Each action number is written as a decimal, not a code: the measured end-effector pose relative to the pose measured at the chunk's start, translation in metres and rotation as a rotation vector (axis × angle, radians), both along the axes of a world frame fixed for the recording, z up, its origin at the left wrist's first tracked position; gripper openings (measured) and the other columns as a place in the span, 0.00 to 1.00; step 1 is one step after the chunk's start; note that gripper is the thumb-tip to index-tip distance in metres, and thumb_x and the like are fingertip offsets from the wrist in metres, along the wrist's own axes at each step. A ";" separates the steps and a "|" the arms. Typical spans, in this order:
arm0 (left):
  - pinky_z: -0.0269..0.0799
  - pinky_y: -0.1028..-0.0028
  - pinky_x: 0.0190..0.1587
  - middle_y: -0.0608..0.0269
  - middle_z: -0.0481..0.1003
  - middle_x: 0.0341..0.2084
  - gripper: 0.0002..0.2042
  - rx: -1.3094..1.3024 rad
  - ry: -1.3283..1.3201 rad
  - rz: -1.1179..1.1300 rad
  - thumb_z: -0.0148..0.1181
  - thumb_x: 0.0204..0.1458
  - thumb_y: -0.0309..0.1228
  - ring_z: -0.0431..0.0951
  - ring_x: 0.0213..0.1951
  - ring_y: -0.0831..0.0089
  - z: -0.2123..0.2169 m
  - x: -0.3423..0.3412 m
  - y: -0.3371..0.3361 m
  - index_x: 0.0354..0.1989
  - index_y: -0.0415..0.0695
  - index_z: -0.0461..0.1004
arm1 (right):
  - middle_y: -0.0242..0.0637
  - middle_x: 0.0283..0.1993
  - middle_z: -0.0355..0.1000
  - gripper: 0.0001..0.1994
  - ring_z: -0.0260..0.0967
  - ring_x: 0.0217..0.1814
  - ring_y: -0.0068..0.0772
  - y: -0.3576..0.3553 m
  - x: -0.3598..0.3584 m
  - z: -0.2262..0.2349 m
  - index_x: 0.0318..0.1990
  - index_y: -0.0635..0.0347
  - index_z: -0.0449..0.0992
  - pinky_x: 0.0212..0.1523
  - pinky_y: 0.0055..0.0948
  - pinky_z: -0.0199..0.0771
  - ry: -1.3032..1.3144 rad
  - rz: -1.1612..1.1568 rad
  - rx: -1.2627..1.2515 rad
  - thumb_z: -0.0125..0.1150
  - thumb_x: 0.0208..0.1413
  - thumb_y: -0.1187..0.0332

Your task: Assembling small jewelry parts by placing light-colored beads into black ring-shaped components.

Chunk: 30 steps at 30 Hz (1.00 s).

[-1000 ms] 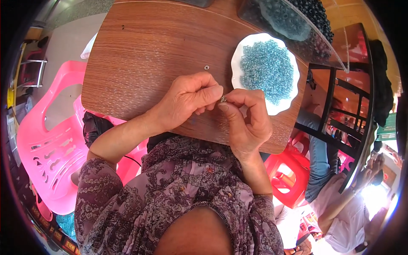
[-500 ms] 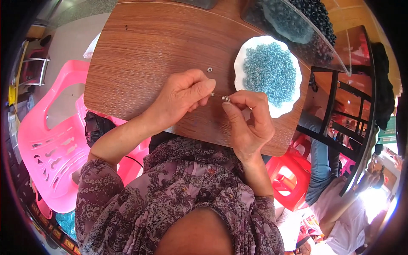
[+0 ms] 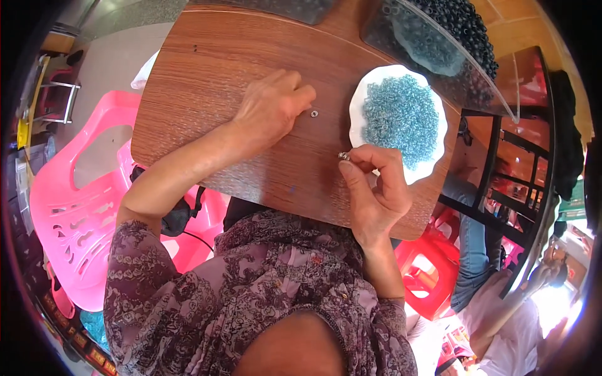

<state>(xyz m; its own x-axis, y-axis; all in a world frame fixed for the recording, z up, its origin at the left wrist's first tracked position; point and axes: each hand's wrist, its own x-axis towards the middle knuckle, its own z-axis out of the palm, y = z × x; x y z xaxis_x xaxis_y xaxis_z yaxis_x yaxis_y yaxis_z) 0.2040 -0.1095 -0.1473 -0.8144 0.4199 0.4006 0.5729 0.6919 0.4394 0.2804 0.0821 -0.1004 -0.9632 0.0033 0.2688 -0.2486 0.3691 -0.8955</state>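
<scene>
The scene is bright: glare burns out at four o'clock, sheen whitens the table (image 3: pixel 207 88) at its seven, and edges bend toward a black rim.

Tiny silvery metal pieces (image 3: pixel 343 156), bunched together, pinched at the very tips of the right hand (image 3: pixel 379 191) — and there's a small metal ring (image 3: pixel 314 114), dark hole showing, lying on the table (image 3: pixel 207 94) — just beside the left hand (image 3: pixel 276 105)!

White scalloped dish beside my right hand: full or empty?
Full, or nearly so: small pale-blue pieces cover most of the dish, leaving mainly its white rim bare.
</scene>
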 end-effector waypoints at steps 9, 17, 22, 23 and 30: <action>0.66 0.63 0.32 0.57 0.69 0.26 0.06 0.050 -0.062 -0.003 0.58 0.45 0.23 0.71 0.32 0.56 0.006 -0.003 0.000 0.33 0.42 0.72 | 0.31 0.33 0.67 0.11 0.62 0.30 0.18 0.000 -0.007 -0.007 0.34 0.67 0.73 0.33 0.16 0.63 -0.016 0.005 -0.016 0.62 0.42 0.86; 0.67 0.63 0.32 0.55 0.69 0.27 0.06 0.061 -0.044 0.004 0.55 0.47 0.21 0.70 0.31 0.55 0.006 0.000 -0.003 0.34 0.40 0.71 | 0.31 0.32 0.67 0.11 0.62 0.30 0.18 0.000 -0.005 -0.004 0.34 0.67 0.73 0.32 0.15 0.63 -0.002 0.010 -0.004 0.62 0.42 0.86; 0.68 0.65 0.31 0.57 0.69 0.26 0.10 0.241 -0.061 0.010 0.54 0.44 0.19 0.71 0.31 0.57 0.021 0.011 -0.001 0.36 0.41 0.72 | 0.31 0.32 0.67 0.11 0.62 0.30 0.18 0.003 -0.007 -0.007 0.34 0.67 0.72 0.32 0.15 0.63 0.006 0.009 0.000 0.62 0.42 0.86; 0.69 0.69 0.32 0.58 0.70 0.27 0.10 0.370 -0.210 -0.009 0.56 0.44 0.19 0.72 0.31 0.61 0.031 0.019 0.000 0.36 0.40 0.73 | 0.31 0.32 0.67 0.11 0.62 0.30 0.17 0.002 -0.007 -0.006 0.34 0.67 0.72 0.32 0.15 0.63 -0.013 0.009 -0.006 0.62 0.43 0.86; 0.68 0.79 0.33 0.66 0.72 0.26 0.08 0.872 -0.742 -0.200 0.60 0.45 0.20 0.73 0.31 0.78 0.040 0.040 0.021 0.35 0.39 0.74 | 0.30 0.32 0.66 0.10 0.62 0.30 0.17 -0.002 -0.005 -0.001 0.35 0.66 0.72 0.31 0.15 0.62 0.011 0.041 0.024 0.62 0.44 0.85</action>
<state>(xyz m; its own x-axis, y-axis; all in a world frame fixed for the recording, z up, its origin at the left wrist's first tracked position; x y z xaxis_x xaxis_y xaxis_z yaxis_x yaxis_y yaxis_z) 0.2445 -0.0884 -0.1076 -0.9206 0.3843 0.0693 0.0398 -0.0843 0.9956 0.2751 0.0801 -0.1010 -0.9595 -0.0429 0.2785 -0.2735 0.3794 -0.8839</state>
